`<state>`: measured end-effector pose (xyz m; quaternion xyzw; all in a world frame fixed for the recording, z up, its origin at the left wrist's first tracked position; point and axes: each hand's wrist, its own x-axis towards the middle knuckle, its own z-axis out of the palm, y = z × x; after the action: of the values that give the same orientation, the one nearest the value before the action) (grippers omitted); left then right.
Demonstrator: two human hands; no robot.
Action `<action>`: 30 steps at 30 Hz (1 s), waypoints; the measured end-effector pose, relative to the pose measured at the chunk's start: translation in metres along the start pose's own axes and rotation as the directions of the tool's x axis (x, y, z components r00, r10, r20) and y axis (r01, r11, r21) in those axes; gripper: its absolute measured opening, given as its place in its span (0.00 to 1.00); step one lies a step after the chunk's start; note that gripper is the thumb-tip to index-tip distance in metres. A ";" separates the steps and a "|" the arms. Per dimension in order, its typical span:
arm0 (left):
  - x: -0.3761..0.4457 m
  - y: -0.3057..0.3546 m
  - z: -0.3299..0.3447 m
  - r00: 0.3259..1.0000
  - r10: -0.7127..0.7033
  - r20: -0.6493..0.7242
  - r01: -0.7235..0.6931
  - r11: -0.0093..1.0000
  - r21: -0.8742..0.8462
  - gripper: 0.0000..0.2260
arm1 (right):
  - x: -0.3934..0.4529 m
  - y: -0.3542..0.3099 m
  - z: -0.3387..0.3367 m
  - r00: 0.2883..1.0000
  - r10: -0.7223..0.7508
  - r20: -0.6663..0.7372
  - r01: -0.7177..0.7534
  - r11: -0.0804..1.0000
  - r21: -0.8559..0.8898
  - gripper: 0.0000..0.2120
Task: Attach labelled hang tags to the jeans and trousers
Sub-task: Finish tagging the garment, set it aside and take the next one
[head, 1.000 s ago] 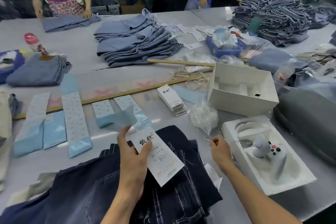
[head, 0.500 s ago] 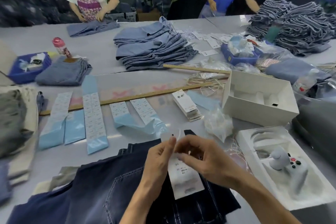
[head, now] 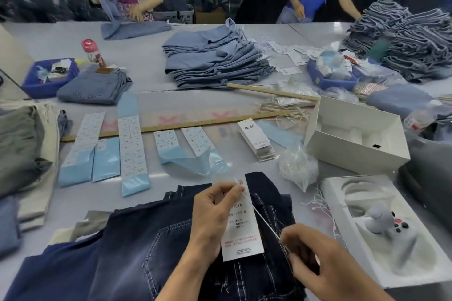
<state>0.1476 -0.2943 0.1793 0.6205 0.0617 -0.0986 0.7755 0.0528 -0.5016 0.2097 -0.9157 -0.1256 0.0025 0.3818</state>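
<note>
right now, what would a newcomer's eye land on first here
Front and centre, the left hand pinches a white printed paper hang tag over dark blue denim jeans, while the right hand pulls a thin white string taut from the tag's top. Beyond them lie pale blue sticker label strips in a row, and a tall stack of folded light blue jeans sits mid-table.

A pale grey table (head: pixel 61 39) carries dark jeans (head: pixel 137 247) at its near edge, with label strips (head: pixel 133 144) and a long wooden ruler (head: pixel 171 126) beyond. Two white boxes (head: pixel 354 139) sit right; folded light-blue jeans (head: pixel 215 61) are stacked farther back.
</note>
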 end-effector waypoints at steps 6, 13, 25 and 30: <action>-0.002 -0.001 -0.002 1.000 0.015 -0.013 -0.015 0.998 -0.056 0.06 | -0.014 0.008 -0.011 0.997 0.071 0.017 -0.070 0.995 -0.070 0.24; -0.003 -0.001 0.002 0.998 0.055 -0.011 -0.056 0.993 -0.101 0.09 | 0.037 -0.024 0.004 0.900 -0.067 -0.431 0.014 0.992 -0.125 0.16; -0.003 0.001 0.000 0.995 0.100 -0.005 -0.099 0.977 -0.187 0.08 | 0.090 -0.032 0.045 0.918 -0.157 -0.365 0.074 0.970 -0.232 0.08; -0.001 -0.001 0.000 0.993 0.119 -0.010 -0.119 0.986 -0.112 0.07 | 0.091 -0.025 0.051 0.900 -0.139 -0.414 0.061 0.979 -0.195 0.05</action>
<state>0.1460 -0.2947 0.1788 0.5785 0.0311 -0.0476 0.8137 0.1299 -0.4286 0.1994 -0.9167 -0.0861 -0.2282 0.3166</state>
